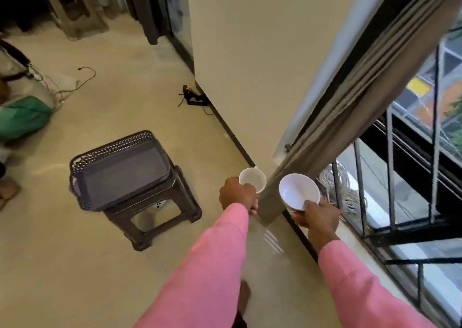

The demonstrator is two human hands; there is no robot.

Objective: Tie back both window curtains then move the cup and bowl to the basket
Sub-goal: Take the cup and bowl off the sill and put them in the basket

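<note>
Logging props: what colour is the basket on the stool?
Dark grey basket, clearest in the head view.

Long pink sleeves (215, 265) on both arms, cuffs at the wrists

A: Where is the single head-worn camera looking from?
B: It is looking steeply down from standing height, tilted, facing the floor (75, 265); the basket (120, 170) is sitting at ten o'clock, the window grille (390, 177) at three.
</note>
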